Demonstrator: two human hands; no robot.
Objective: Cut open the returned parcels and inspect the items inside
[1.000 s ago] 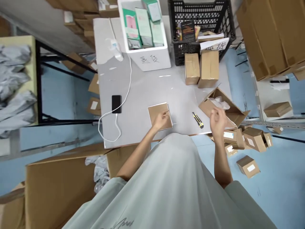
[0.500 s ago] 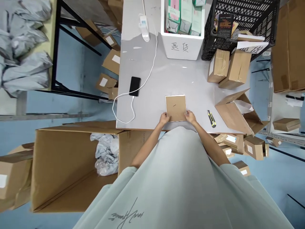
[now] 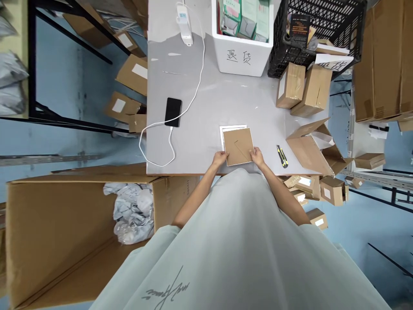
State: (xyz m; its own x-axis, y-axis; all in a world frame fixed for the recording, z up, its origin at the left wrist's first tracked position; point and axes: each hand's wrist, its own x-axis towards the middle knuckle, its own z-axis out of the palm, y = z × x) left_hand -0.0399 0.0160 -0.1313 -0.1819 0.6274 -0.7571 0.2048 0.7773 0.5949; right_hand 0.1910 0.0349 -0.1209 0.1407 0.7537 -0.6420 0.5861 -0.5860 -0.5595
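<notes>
A square brown cardboard sheet (image 3: 238, 146) with a thin dark mark on its face is held between my two hands, slightly tilted. My left hand (image 3: 220, 158) grips its left edge, and my right hand (image 3: 257, 156) pinches the right edge. Beneath it, a white square piece (image 3: 222, 128) shows along the top and left sides; what it is I cannot make out. To the right of my right hand, a black and yellow utility knife (image 3: 282, 156) lies on the table.
On the grey table (image 3: 193, 142) lie a black phone (image 3: 173, 112) and a white cable. A white bin (image 3: 241, 56) of green boxes, a black crate (image 3: 325, 21), two taped cartons (image 3: 311, 90) and an opened carton (image 3: 306, 150) stand rightward. A big carton (image 3: 58, 232) stands at lower left.
My hands have lifted and turned the brown sheet slightly, so the white piece under it now shows at the top and left. The whole view has shifted a little.
</notes>
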